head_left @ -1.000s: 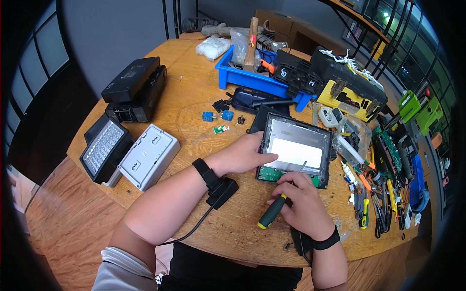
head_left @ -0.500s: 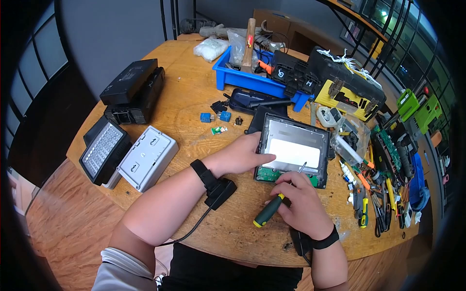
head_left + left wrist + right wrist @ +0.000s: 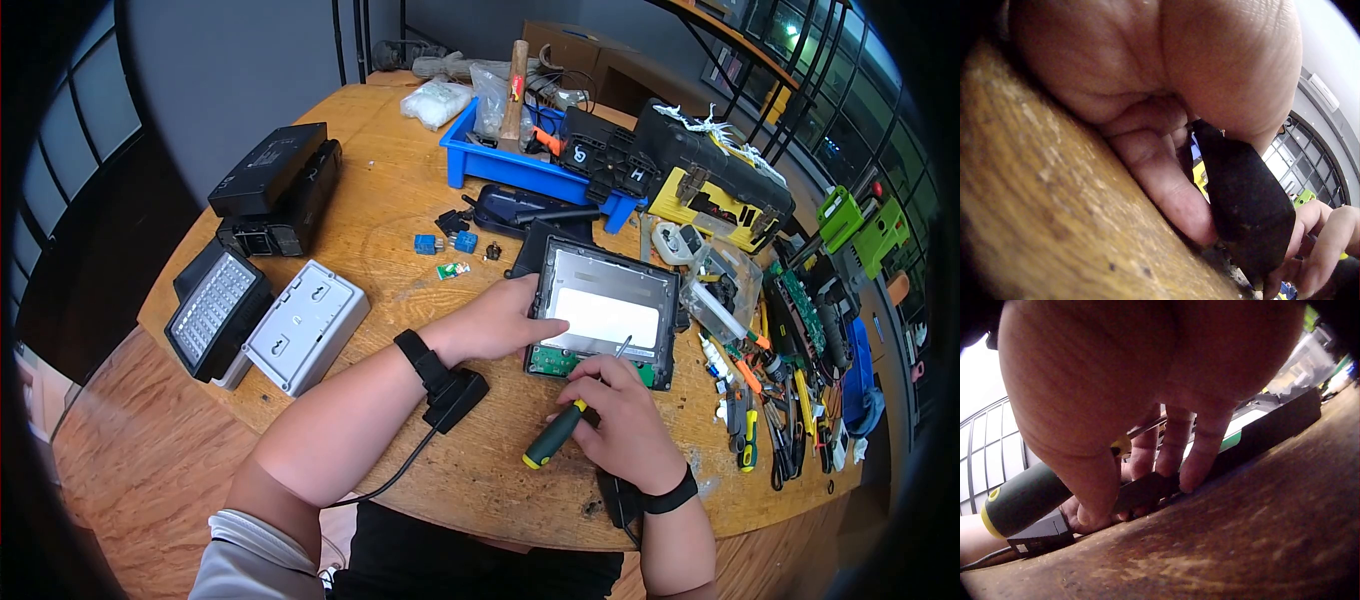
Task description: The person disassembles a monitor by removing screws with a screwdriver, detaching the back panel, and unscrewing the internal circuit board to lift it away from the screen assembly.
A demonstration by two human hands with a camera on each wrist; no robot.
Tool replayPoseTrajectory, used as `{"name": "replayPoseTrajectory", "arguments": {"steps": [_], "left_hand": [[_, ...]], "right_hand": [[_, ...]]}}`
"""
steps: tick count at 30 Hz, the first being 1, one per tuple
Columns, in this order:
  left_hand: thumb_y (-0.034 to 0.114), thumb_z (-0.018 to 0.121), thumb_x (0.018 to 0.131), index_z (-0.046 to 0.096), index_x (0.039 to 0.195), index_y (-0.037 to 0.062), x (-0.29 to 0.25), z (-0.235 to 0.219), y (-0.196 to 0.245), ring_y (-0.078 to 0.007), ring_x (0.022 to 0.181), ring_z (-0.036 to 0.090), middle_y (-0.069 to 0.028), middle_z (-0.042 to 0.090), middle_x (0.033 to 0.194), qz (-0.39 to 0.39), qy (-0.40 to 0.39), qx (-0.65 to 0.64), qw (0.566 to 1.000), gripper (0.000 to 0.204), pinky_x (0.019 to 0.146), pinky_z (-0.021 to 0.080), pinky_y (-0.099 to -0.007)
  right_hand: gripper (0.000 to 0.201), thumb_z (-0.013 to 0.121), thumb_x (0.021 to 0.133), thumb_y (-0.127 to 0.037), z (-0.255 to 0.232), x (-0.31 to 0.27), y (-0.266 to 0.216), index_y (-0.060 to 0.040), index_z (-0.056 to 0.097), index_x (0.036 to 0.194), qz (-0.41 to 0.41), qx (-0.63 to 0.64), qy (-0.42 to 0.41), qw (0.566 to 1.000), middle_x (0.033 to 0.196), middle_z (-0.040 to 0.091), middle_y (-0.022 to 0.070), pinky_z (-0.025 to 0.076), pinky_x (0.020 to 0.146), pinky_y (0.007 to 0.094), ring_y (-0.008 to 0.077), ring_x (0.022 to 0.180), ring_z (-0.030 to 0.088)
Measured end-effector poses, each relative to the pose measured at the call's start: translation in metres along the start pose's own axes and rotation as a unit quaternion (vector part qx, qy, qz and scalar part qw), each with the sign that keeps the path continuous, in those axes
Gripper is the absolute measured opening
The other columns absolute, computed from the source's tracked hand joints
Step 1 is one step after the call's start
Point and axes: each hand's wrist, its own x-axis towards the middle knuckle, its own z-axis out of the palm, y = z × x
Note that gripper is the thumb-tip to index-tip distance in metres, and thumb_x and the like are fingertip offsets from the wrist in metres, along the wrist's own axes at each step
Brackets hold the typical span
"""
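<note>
My left hand (image 3: 497, 322) grips the left edge of a display panel (image 3: 607, 316) in a black frame. Its thumb lies over the panel's face; the fingers curl against the black side (image 3: 1250, 203), partly hidden underneath. A white label covers much of the metal back, and a green circuit board (image 3: 555, 359) runs along the near edge. In my right hand (image 3: 630, 430) is a screwdriver with a dark green and yellow handle (image 3: 553, 437), held near its collar between thumb and fingers. The shaft slants over the panel, its tip (image 3: 629, 339) overlapping the label's lower right.
Blue relays (image 3: 463, 242) and a small green board (image 3: 453, 271) lie beyond my left hand. White (image 3: 305, 325) and black (image 3: 265, 175) housings stand left. A blue bin (image 3: 540, 175) with a hammer (image 3: 514, 100) is behind; loose tools (image 3: 790, 420) crowd the right.
In the head view the panel, both hands and the screwdriver have shifted very slightly left since a second ago. Both holds are the same.
</note>
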Motion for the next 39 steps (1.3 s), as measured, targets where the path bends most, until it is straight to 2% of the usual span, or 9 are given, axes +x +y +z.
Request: {"name": "replayPoseTrajectory", "arguments": {"steps": [15,20,23,33,39], "left_hand": [[0.024,0.074,0.094,0.052,0.127,-0.0054,0.001,-0.001,-0.002,-0.0118,0.075,0.064,-0.0096,0.068,0.096,-0.002,-0.012,-0.005,1.0,0.05,0.059,0.055,-0.027],[0.024,0.074,0.094,0.053,0.126,-0.0051,0.0,0.0,-0.001,-0.0118,0.074,0.064,-0.0093,0.068,0.095,0.015,-0.007,-0.021,1.0,0.048,0.059,0.055,-0.027],[0.024,0.074,0.094,0.054,0.124,-0.005,0.002,0.0,-0.005,-0.0118,0.074,0.064,-0.0093,0.068,0.094,-0.004,-0.009,0.001,1.0,0.046,0.059,0.054,-0.0272],[0.023,0.075,0.094,0.054,0.123,-0.0053,0.0,0.0,-0.001,-0.0116,0.074,0.064,-0.0092,0.069,0.094,0.0,-0.002,0.001,1.0,0.046,0.06,0.054,-0.0277],[0.023,0.075,0.094,0.054,0.124,-0.0057,0.002,0.001,-0.008,-0.0115,0.073,0.063,-0.0097,0.069,0.095,0.024,0.002,-0.004,1.0,0.047,0.06,0.054,-0.0275]], "right_hand": [[0.026,0.073,0.072,0.002,-0.001,0.0,-0.001,-0.0076,0.067,0.095,0.004,-0.004,-0.008,1.0,0.109,0.059,0.0098,0.05,0.09,0.0426,0.034,0.105,0.058],[0.027,0.073,0.071,0.002,-0.001,0.0,0.0,-0.0077,0.066,0.095,0.003,-0.005,-0.009,1.0,0.109,0.059,0.0097,0.05,0.09,0.0425,0.034,0.105,0.058],[0.027,0.074,0.071,0.002,0.0,0.0,-0.001,-0.0078,0.066,0.095,0.008,0.0,-0.01,1.0,0.109,0.059,0.0097,0.05,0.09,0.0422,0.0339,0.104,0.057],[0.028,0.072,0.07,0.003,-0.001,-0.001,-0.003,-0.0082,0.066,0.096,0.011,-0.013,-0.017,1.0,0.111,0.058,0.0094,0.051,0.09,0.0425,0.034,0.105,0.057],[0.028,0.072,0.071,0.002,-0.001,-0.001,-0.004,-0.0081,0.067,0.097,0.017,-0.013,-0.024,0.999,0.111,0.058,0.0092,0.051,0.09,0.0421,0.0338,0.106,0.057]]}}
